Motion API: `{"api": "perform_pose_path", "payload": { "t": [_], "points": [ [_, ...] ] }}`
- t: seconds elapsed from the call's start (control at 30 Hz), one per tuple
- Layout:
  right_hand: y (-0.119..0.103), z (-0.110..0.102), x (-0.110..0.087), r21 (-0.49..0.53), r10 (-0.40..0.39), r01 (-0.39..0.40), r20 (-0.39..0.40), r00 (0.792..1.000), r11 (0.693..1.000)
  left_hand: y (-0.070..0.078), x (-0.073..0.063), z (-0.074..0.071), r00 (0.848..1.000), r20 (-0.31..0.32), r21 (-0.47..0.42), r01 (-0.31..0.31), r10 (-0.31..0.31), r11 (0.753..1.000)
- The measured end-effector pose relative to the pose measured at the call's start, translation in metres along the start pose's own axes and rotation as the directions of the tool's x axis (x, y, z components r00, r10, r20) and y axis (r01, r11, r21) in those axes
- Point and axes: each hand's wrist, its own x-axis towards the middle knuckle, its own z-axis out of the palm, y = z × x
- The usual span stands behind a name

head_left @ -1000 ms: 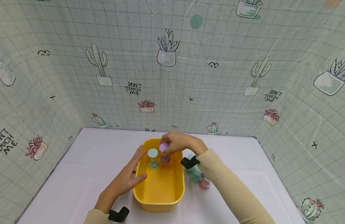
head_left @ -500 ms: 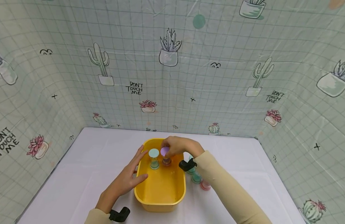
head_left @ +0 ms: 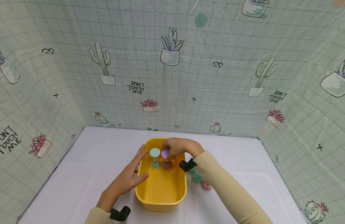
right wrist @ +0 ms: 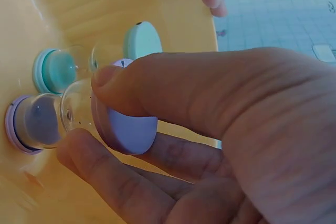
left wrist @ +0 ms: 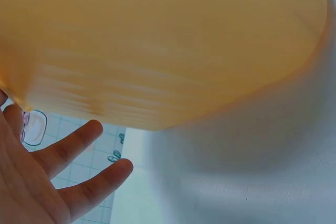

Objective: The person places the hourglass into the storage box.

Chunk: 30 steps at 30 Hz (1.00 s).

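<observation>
A purple-capped hourglass stands upright at the far end of the yellow tub. My right hand pinches its upper cap between thumb and fingers. In the right wrist view, purple sand fills the lower bulb and the base touches the tub floor. Close on its left is a mint-capped hourglass, also upright. My left hand is at the tub's left rim, thumb and forefinger over the edge. The left wrist view shows its other fingers straight and spread beside the tub's outer wall.
On the white table, just right of the tub, stand several more hourglasses. Green ones and a pink one show partly behind my right forearm. A patterned cloth rises around the table's back and sides.
My right hand has lowered the purple hourglass slightly toward the tub floor, beside the mint one. The left hand keeps its place on the rim; the head view has shifted a little.
</observation>
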Motion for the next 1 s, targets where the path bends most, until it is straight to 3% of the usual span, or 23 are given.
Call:
{"api": "perform_pose_path", "payload": {
  "t": [1.0],
  "points": [
    [-0.0002,0.0032,0.004,0.038,0.067,-0.067,-0.003,0.998,0.997,-0.0001,-0.0006,-0.0001,1.0,-0.002,0.006,0.003,-0.003,1.0]
  ]
}}
